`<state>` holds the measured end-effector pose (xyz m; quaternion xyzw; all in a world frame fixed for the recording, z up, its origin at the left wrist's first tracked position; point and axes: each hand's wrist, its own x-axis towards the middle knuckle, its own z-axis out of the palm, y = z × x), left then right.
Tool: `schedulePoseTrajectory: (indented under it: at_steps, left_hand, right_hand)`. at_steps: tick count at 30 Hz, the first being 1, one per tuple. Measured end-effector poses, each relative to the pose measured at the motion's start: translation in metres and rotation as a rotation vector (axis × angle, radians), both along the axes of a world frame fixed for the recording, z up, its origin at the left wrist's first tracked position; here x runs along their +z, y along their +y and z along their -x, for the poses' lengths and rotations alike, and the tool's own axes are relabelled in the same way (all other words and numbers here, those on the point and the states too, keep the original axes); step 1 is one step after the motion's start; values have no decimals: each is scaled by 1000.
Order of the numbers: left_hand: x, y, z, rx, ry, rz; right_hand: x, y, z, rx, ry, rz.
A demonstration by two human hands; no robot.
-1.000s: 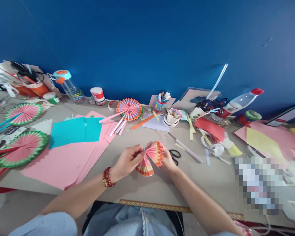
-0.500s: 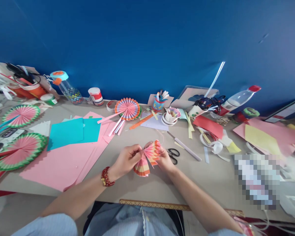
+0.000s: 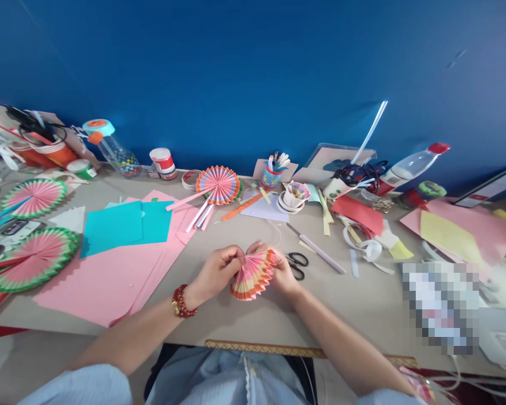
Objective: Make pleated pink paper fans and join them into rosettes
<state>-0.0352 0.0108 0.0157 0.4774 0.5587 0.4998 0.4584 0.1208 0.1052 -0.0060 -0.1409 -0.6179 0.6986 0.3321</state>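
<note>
A pleated paper fan (image 3: 255,274) in pink, cream and orange is held up over the table between my two hands. My left hand (image 3: 220,271) pinches it at the gathered centre. My right hand (image 3: 283,274) grips its right side, with part of the fingers hidden behind the folds. The pleats spread downward in one continuous half round. Just right of my right hand lie black-handled scissors (image 3: 298,265), their blades hidden behind the hand. Beyond them is a pale purple craft knife or similar slim tool (image 3: 320,252).
Pink sheets (image 3: 105,281) and teal paper (image 3: 113,228) lie at left, near green-edged pleated fans (image 3: 42,259). A finished round fan (image 3: 219,184) rests behind my hands. A pen cup (image 3: 271,178), a bottle (image 3: 413,166) and paper scraps (image 3: 357,214) stand or lie further back.
The gap between the two pleated sections has closed, and the fan now spreads as one piece. Both hands stay almost in place.
</note>
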Motion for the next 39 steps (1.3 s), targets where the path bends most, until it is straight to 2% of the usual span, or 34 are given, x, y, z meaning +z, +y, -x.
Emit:
schedulePoseTrajectory:
  at_steps: [6, 11, 18, 22, 26, 29, 34, 39]
  left_hand:
    - [1, -1, -2, 50, 80, -11]
    - [1, 2, -1, 18, 86, 25]
    - [0, 3, -1, -60, -390, 206]
    - [3, 2, 0, -120, -436, 221]
    - [8, 0, 0, -164, -391, 204]
    - [8, -2, -2, -183, -355, 179]
    - [8, -3, -5, -226, -443, 176]
    - [16, -4, -6, -241, -468, 196]
  right_hand:
    - [-5, -1, 2, -72, -15, 20]
    - [-7, 2, 4, -93, -3, 40]
    - [-3, 5, 3, -95, -34, 120]
    - [-1, 7, 2, -94, -24, 111]
    - [-3, 10, 0, -118, -22, 21]
    - [-4, 12, 0, -127, -7, -135]
    - [-2, 15, -1, -142, -18, -311]
    - [-3, 17, -2, -147, -20, -433]
